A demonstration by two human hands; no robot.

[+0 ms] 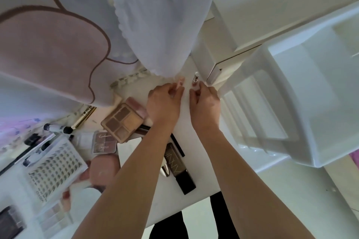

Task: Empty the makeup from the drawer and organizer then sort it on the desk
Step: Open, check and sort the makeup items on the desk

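Both my hands reach to the far side of the white desk [196, 182], just under the hanging white curtain [161, 25]. My left hand [165, 101] pinches a small pink lip-gloss tube [180, 81] with its fingertips. My right hand [204, 101] holds a clear tube with a silver cap [195, 79], which stands upright. The two tubes are a few centimetres apart. Makeup lies spread on the desk to the left: a brown eyeshadow palette [122, 122], a smaller palette [104, 142], a box of lash clusters [56, 167] and a dark rectangular case [180, 170].
A white plastic drawer organizer [303, 103] stands at the right, its front facing me. A gold tube [83, 117], a pink compact [104, 169] and dark pens lie at the left. A pink-and-white patterned cloth [48, 54] hangs over the desk's far left.
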